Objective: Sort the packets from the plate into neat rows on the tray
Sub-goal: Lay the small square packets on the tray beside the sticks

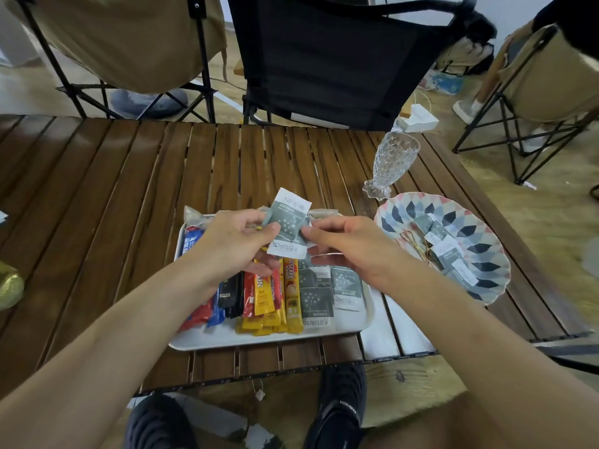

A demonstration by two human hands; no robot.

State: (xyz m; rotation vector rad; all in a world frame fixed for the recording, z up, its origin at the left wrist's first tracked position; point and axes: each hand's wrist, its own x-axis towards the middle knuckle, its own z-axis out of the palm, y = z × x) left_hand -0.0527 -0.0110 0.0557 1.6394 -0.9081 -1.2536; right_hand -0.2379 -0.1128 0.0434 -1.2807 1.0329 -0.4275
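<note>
Above tray | left hand, right hand pinch grey packet

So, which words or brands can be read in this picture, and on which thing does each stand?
"NESCAFE": gold stick packet on the tray.
"NES", rest hidden: yellow stick packet.
Held grey packet: print not legible.
Blue packet and black shoe: lettering too blurred.

far rows of the tray hidden behind left hand and right hand, sides of the held packet under their fingers. print on packets in the plate too small to read. cut off at left edge of frame, perhaps gold foil.
</note>
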